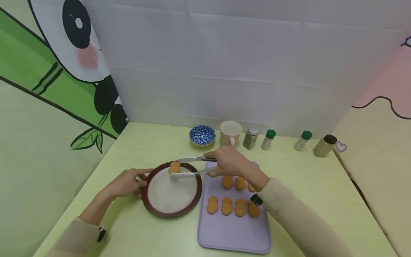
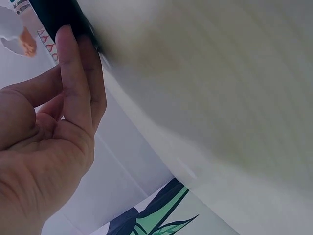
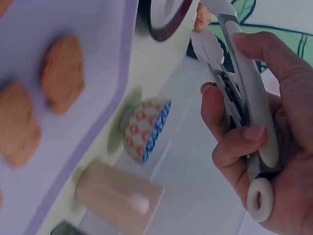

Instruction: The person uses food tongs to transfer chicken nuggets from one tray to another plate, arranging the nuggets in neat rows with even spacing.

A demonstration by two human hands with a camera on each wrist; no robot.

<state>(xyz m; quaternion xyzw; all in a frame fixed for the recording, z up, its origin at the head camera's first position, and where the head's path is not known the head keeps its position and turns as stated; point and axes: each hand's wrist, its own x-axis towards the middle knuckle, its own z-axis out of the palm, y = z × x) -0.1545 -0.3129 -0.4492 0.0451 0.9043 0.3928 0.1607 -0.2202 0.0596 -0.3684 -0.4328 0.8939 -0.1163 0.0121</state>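
My right hand [image 1: 229,162] holds a pair of tongs [image 3: 247,93], its fingers curled round the handles. Between the tong tips is an orange-brown nugget [image 1: 174,167], over the far part of a round plate [image 1: 170,194] with a pale middle and brown rim. My left hand [image 1: 128,182] pinches that plate at its left edge; in the left wrist view its fingertips [image 2: 66,36] meet the dark rim. To the right lies a lilac tray [image 1: 234,233] with several more nuggets [image 1: 226,206] in rows. The right forearm hides part of the tray.
Along the back stand a blue patterned bowl [image 1: 202,135], a pale pink mug [image 1: 230,132] and several seasoning jars [image 1: 250,138]. A white sheet [image 1: 208,71] rises behind the pale yellow table [image 1: 321,200], with printed cloth at both sides.
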